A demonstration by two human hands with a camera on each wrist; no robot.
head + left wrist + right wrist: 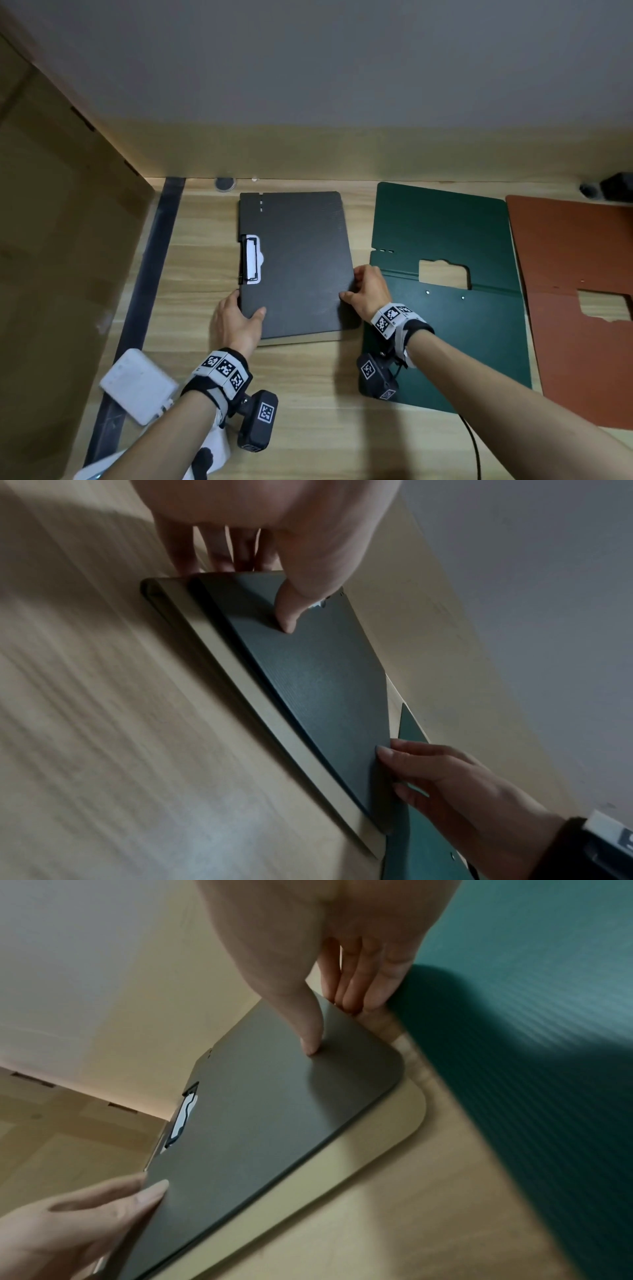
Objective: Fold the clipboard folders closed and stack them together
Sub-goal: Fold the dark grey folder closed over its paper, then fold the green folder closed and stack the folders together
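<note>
Light wood-grain table (308, 394) runs wall to wall here. Down on it, a beige folder (274, 718) lies flat, only its near strip showing (a closed dark grey folder (298, 263) sits on top of it). Just right, the green folder (445, 226) lies spread open, and beside that the brown folder (575, 260), open too. A dark strip (150, 274) runs along the left side, and a small round cap (224, 184) rests at the back edge.
</note>
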